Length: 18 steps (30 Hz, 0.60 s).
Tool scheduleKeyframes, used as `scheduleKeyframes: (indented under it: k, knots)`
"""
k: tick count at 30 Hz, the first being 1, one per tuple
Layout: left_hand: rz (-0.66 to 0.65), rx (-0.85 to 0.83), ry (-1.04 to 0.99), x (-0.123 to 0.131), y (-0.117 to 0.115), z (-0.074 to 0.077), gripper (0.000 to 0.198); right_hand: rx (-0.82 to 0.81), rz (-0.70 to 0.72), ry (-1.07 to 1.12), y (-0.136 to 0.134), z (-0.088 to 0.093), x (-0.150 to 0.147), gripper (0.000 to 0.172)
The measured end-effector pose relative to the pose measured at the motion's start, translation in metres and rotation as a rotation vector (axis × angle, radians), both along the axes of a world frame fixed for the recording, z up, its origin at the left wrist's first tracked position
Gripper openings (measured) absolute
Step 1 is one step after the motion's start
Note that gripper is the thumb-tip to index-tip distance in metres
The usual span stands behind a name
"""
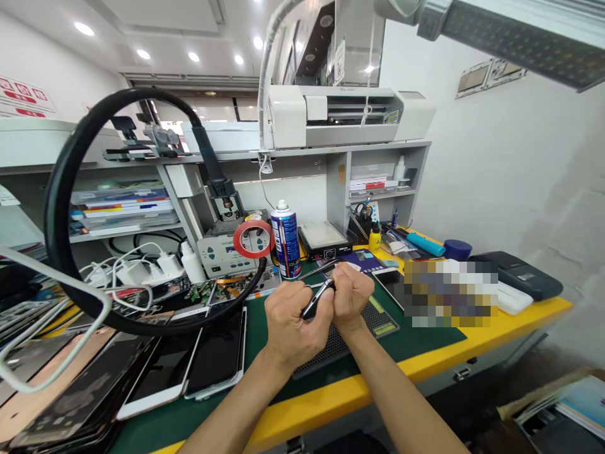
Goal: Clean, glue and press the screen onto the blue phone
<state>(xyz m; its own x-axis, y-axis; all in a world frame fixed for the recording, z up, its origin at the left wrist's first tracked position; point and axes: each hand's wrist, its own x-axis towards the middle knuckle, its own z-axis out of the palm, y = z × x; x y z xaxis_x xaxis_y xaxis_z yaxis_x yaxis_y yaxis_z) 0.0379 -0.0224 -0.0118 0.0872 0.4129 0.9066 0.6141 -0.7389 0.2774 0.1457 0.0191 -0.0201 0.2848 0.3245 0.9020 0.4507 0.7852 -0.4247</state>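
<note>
Above the work mat, my left hand (pixel 295 325) is closed around a dark phone (pixel 317 303) with a shiny metal edge. Only a narrow strip of the phone shows between my hands. My right hand (pixel 352 296) is curled with its fingers pressed together at the phone's far end, and the two hands meet there. What lies inside the right fingers is mostly hidden. Beneath both hands is a dark perforated pad (pixel 338 343) on the green mat (pixel 430 343).
A spray can (pixel 286 243), red tape roll (pixel 254 239) and heating plate (pixel 324 239) stand behind my hands. Tablets (pixel 217 350) and stacked device parts (pixel 80 391) lie left, under a looping black hose (pixel 51 208). A white-framed phone (pixel 392 287) lies right, beside a blurred patch.
</note>
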Motion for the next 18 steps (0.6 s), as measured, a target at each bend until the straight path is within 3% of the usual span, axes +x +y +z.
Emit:
scheduleKeyframes:
  k: [5, 7, 9, 10, 15, 18]
  knots:
    - [0.016, -0.023, -0.026, 0.000, 0.001, 0.001, 0.043, 0.052, -0.077, -0.027, 0.001, -0.001, 0.000, 0.036]
    - [0.002, -0.026, -0.066, 0.000, 0.001, 0.003, 0.030, 0.074, -0.114, -0.015, 0.000, -0.001, 0.000, 0.036]
    - [-0.073, -0.053, -0.101, -0.001, 0.001, 0.005, 0.009, 0.086, -0.135, -0.011, -0.001, -0.001, 0.000, 0.035]
    - [-0.124, -0.085, -0.113, -0.002, 0.001, 0.007, 0.008, 0.086, -0.137, -0.017, -0.001, -0.001, 0.000, 0.035]
    - [-0.247, -0.314, -0.226, -0.005, 0.002, 0.016, 0.014, 0.046, -0.059, -0.079, -0.005, 0.001, -0.003, 0.026]
    - [-0.302, -0.419, -0.454, -0.011, 0.009, 0.020, 0.012, 0.015, 0.025, -0.113, -0.007, 0.004, -0.007, 0.017]
